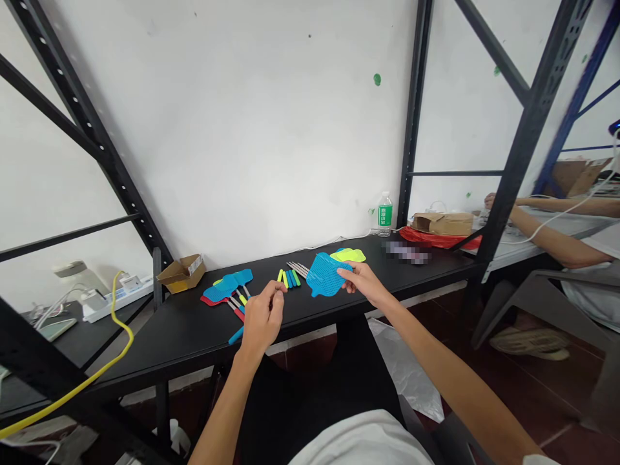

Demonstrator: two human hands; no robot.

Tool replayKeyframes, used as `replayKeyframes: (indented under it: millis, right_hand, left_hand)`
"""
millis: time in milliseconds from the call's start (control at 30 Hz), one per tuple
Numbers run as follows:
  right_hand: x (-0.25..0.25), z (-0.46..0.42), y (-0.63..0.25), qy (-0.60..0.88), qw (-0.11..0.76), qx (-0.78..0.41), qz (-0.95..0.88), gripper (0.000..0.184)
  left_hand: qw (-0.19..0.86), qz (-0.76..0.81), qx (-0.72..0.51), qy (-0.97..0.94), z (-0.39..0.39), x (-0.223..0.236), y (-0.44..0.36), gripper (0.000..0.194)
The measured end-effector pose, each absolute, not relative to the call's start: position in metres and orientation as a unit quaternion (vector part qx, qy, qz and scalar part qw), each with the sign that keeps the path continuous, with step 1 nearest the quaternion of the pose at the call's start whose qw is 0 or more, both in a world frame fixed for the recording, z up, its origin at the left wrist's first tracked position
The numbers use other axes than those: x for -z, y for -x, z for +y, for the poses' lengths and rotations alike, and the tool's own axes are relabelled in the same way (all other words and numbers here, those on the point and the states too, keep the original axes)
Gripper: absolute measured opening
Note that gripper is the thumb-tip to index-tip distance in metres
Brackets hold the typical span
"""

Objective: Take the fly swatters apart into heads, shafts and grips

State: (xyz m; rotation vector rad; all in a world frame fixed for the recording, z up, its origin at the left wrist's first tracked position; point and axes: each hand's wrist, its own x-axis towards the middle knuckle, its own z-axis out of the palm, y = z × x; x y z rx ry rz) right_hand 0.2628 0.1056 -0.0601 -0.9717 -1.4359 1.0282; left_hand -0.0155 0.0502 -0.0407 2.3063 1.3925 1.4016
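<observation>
My right hand [361,282] pinches the edge of a blue fly swatter head [328,274], a perforated plastic piece with a short neck pointing down-left, held above the table's front edge. My left hand [264,313] is closed, fingers curled; whatever is in them, if anything, is hidden. Beyond it lie several short yellow, blue and green handles [289,279] in a row. Thin metal rods [296,268] lie beside them, partly behind the blue head. Yellow swatter heads [351,256] are stacked behind my right hand. Left of my left hand, assembled fly swatters [227,287] overlap in a pile.
An open cardboard box [182,274] sits at the black table's [165,336] left end. A water bottle [385,214] stands by the wall. Metal posts [526,139] frame the table. A yellow cable [123,342] hangs at left. Another person's arm [547,229] shows at right.
</observation>
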Motion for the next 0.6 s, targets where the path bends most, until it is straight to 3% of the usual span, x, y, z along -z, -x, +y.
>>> replayKeyframes:
  millis: [267, 367, 467, 600]
  right_hand:
    - [0.084, 0.132, -0.295, 0.505, 0.497, -0.49, -0.507, 0.027]
    - [0.088, 0.136, -0.303, 0.502, 0.533, -0.49, -0.472, 0.023]
    - [0.088, 0.136, -0.306, 0.475, 0.575, -0.494, -0.447, 0.029]
    - [0.087, 0.132, -0.305, 0.465, 0.56, -0.524, -0.442, 0.042]
  left_hand:
    - [0.034, 0.461, -0.458, -0.759, 0.05, 0.041, 0.015, 0.025]
    - [0.034, 0.458, -0.463, -0.758, 0.05, 0.041, 0.014, 0.025]
    - [0.043, 0.455, -0.469, -0.756, 0.049, 0.041, 0.014, 0.026]
    - [0.047, 0.457, -0.474, -0.751, 0.05, 0.041, 0.014, 0.026]
